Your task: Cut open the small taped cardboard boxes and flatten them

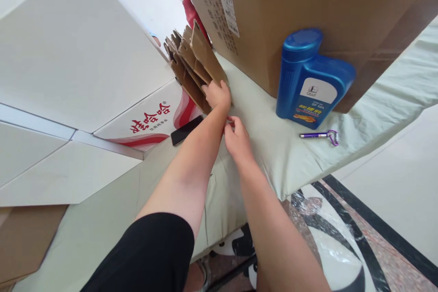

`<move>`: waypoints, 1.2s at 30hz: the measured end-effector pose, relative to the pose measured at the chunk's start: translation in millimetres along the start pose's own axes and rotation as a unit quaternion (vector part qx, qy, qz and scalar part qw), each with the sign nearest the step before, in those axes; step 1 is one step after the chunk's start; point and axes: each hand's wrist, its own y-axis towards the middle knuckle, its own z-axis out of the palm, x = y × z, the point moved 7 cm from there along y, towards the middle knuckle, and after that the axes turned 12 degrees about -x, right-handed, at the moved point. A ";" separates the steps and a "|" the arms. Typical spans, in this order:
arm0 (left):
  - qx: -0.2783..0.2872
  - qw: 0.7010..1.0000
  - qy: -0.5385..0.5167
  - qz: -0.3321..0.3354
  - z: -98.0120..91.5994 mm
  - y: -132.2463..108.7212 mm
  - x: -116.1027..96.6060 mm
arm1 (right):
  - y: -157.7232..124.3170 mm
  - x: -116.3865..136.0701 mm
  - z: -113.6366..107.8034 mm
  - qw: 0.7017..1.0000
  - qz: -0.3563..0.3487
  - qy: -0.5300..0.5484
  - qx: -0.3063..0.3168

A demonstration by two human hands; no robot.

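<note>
My left hand (216, 94) grips the lower end of a bundle of brown cardboard divider pieces (191, 65), which stands tilted on the pale cloth-covered surface (273, 146). My right hand (237, 138) sits just below it, fingers curled in a pinch beside my left wrist, with something small and red barely showing at the fingertips. Both forearms reach in from the bottom of the view.
A blue oil bottle (310, 80) stands against a large brown carton (308, 13). A purple pen light with carabiner (320, 136) lies near the cloth's edge. White cartons with red print (150, 121) sit left, a black phone (186, 130) beside them. Patterned floor lies below right.
</note>
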 end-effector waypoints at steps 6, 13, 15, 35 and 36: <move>0.054 0.987 0.073 0.133 14.0 -1.1 -17.9 | 2.3 3.6 -5.2 1.000 0.012 0.012 -0.003; 0.034 0.994 0.076 0.074 12.9 15.1 -4.7 | -3.7 8.9 2.0 1.000 0.008 0.016 0.020; 0.025 0.997 0.061 0.039 10.3 18.9 -1.5 | -4.9 10.1 2.8 0.999 0.007 0.017 0.025; 0.271 0.873 -0.352 -0.202 -60.3 -56.3 34.4 | -7.7 9.0 -11.8 0.998 0.015 0.059 0.035; 0.283 0.860 -0.371 -0.207 -78.7 -67.3 53.6 | -9.0 7.5 -11.3 0.997 0.015 0.058 0.038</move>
